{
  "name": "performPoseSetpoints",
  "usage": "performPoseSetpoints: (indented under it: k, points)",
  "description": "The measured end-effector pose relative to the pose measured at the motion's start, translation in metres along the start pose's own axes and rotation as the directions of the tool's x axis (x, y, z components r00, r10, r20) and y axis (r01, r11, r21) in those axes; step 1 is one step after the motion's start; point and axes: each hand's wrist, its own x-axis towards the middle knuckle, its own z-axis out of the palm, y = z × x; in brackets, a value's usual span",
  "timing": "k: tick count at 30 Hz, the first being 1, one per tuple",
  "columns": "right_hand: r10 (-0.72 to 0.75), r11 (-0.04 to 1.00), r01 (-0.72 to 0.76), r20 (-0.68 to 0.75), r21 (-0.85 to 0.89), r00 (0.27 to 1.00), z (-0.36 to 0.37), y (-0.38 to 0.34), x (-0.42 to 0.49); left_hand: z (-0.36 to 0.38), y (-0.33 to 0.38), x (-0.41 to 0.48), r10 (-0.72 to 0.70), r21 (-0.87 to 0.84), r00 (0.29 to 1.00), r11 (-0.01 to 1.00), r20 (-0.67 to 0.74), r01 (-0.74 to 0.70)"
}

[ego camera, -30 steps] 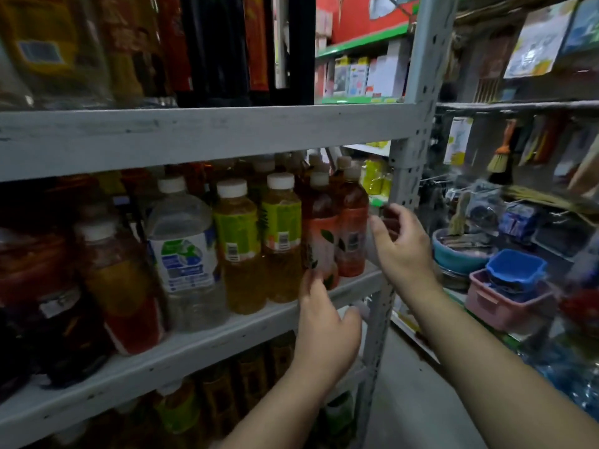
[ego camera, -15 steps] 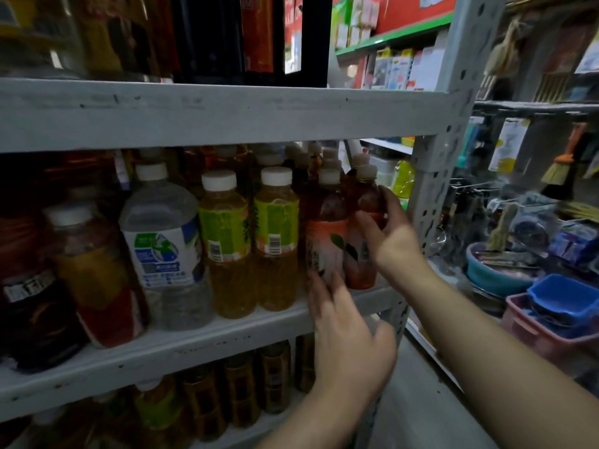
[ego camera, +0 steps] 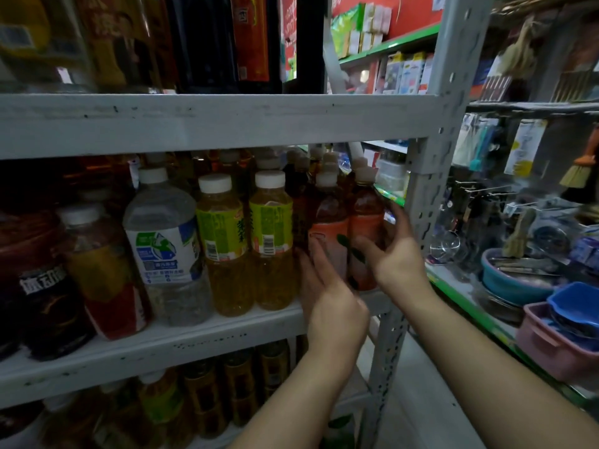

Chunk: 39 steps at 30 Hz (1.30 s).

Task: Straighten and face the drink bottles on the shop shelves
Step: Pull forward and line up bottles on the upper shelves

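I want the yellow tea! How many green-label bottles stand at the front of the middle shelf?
2 green-label bottles: one right of the water bottle, the other beside it, left of the orange-label bottle. More may hide behind them.

Green-labelled yellow tea bottles (ego camera: pixel 271 241), pink basket (ego camera: pixel 551 345)

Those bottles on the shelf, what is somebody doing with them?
A person is tidying drinks in a shop. Their right hand curls round the end tea bottle, the last one at the right of the middle shelf. Their left hand lays straight fingers against the next tea bottle beside it. Both bottles stand upright on the shelf. The green-label bottles and the water bottle further left are not being touched.
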Motion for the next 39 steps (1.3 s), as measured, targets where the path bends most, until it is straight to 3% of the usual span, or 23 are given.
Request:
performPoseSetpoints:
  k: [3,8,12,16,21,26,31,35,39]
  points:
    - [-0.026,1.0,0.025,-0.028,-0.016,0.999,0.0,0.005,-0.003,0.005,-0.006,0.001,0.049,0.105,0.994,0.994,-0.102,-0.038]
    - [0.022,0.989,-0.02,-0.012,0.149,1.0,0.007,0.006,-0.006,0.004,-0.016,-0.002,0.127,0.186,0.968,0.979,-0.215,-0.087]
    - [0.096,0.984,-0.097,0.017,0.152,0.995,0.015,0.017,-0.019,0.005,-0.015,-0.01,0.108,0.192,0.982,0.978,-0.156,-0.077]
    - [0.126,0.99,-0.116,-0.154,0.075,0.98,0.023,0.023,-0.028,0.003,-0.019,-0.013,0.109,0.203,0.986,0.976,-0.126,-0.082]
    - [-0.012,0.989,0.003,-0.063,-0.15,0.998,0.021,0.026,-0.028,0.002,-0.028,-0.011,0.149,0.253,0.979,0.961,-0.136,-0.111]
    - [-0.129,0.986,0.132,0.034,-0.099,0.991,0.018,0.025,-0.029,0.006,-0.037,-0.01,0.186,0.317,0.973,0.939,-0.14,-0.134]
    - [-0.19,0.971,0.175,-0.082,-0.162,0.978,0.023,0.029,-0.03,0.005,-0.043,-0.013,0.206,0.291,0.968,0.944,-0.146,-0.157]
    - [-0.104,0.993,0.099,-0.087,-0.062,0.991,0.024,0.031,-0.027,0.0,-0.046,-0.011,0.236,0.286,0.961,0.94,-0.141,-0.189]
    - [0.067,0.964,-0.058,-0.026,0.261,0.997,0.018,0.034,-0.029,-0.004,-0.045,-0.009,0.216,0.252,0.967,0.951,-0.138,-0.177]
